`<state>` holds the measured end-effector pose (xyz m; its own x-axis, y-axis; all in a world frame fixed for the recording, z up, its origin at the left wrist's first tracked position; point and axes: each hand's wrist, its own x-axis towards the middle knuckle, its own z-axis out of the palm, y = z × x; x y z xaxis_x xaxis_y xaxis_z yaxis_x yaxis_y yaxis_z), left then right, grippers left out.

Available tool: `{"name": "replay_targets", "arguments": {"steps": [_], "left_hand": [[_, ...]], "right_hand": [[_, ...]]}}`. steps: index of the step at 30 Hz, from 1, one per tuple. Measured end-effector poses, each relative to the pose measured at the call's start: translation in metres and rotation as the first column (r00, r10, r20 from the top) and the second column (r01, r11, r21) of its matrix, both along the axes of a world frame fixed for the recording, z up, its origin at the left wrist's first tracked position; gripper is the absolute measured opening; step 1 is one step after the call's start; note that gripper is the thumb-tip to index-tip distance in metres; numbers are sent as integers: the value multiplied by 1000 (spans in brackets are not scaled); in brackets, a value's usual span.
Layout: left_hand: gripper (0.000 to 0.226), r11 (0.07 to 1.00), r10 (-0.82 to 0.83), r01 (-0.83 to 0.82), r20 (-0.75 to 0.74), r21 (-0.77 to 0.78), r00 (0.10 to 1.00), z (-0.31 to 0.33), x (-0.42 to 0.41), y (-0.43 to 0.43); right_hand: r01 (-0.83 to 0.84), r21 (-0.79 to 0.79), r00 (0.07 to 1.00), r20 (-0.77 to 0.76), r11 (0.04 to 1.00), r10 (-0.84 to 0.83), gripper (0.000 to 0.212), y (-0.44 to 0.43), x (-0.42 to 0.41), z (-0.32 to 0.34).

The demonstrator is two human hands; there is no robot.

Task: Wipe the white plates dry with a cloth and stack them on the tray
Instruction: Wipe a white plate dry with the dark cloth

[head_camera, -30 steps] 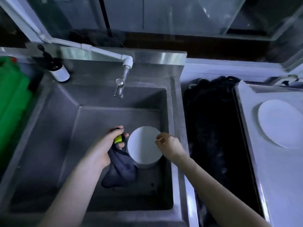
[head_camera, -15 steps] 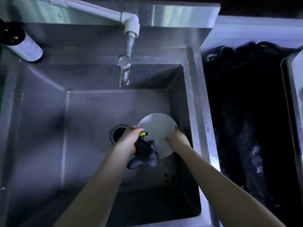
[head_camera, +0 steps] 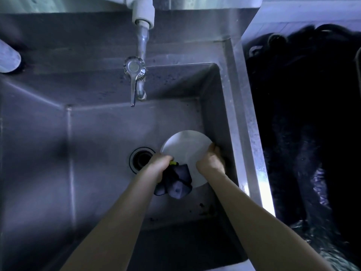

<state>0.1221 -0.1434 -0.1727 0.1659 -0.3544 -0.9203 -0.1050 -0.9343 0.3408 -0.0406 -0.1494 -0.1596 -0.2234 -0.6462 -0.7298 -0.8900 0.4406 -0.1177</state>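
Plate-drying, in progress. White plate [head_camera: 185, 147] is held in the sink [head_camera: 97, 133], toward the basin's 4 o'clock corner, with the drain [head_camera: 140, 159] just beside it at its 9 o'clock. Whether the lower rim touches the basin floor cannot be told. Right hand [head_camera: 210, 161] grips the rim at the plate's 4 o'clock, fingers curled over the edge. Left hand [head_camera: 159, 165] is closed round a bunched dark cloth [head_camera: 177, 182] with a yellow-green tag [head_camera: 173, 163], which lies against the plate at its 7 o'clock. Judgement: a wet plate likely slips, so the right-hand grip should stay firm. The cloth would work better spread flatter and swept from centre to rim. The plate needs turning through the right hand so the gripped patch gets wiped too, then flipping for the back. Tray is not in view — it must be found before stacking. Against half a second ago: plate, cloth and both hands keep the same corner and the same arrangement, but the view is closer, with the tap [head_camera: 136, 75] now large at 12 o'clock, and more of the drain is uncovered. A second ago the tray showed at 3 o'clock bearing one plate — now it is out of frame.
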Motion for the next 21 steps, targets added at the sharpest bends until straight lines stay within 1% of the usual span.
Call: {"name": "replay_targets", "arguments": {"steps": [2, 4, 8, 9, 11, 14, 16, 19, 21], "left_hand": [[29, 1000, 14, -13, -65, 18, 998, -3, 1, 7], [24, 1000, 21, -20, -96, 5, 995, -5, 0, 14], [8, 999, -10, 7, -72, -35, 997, -4, -3, 28], [6, 999, 6, -8, -67, -33, 998, -3, -3, 31], [10, 999, 37, -38, -34, -29, 999, -4, -1, 37], [12, 998, 42, -43, -23, -37, 999, -5, 3, 42], [11, 999, 24, -25, -19, -34, 1000, -6, 6, 46], [13, 1000, 5, -5, 13, -12, 1000, -7, 15, 58], [19, 1000, 18, -18, 7, -10, 1000, -8, 25, 66]], "right_hand": [[-16, 5, 999, -32, 1000, 16, 79, -6, -2, 0], [-65, 21, 996, -53, 998, 66, 78, -13, -5, 0], [-165, 80, 983, -71, 983, 171, 75, -29, -4, -1], [-174, 100, 980, -83, 980, 183, 75, -31, -2, -2], [-178, 112, 976, -109, 978, 190, 68, -34, 2, -3], [-228, 74, 957, -166, 971, 238, 56, -35, 3, -4], [-246, 51, 954, -166, 968, 251, 51, -34, 1, -5], [-220, 14, 969, -111, 975, 220, 44, -30, -2, -5], [-218, -58, 975, -57, 974, 214, 39, -28, -4, -3]]}}
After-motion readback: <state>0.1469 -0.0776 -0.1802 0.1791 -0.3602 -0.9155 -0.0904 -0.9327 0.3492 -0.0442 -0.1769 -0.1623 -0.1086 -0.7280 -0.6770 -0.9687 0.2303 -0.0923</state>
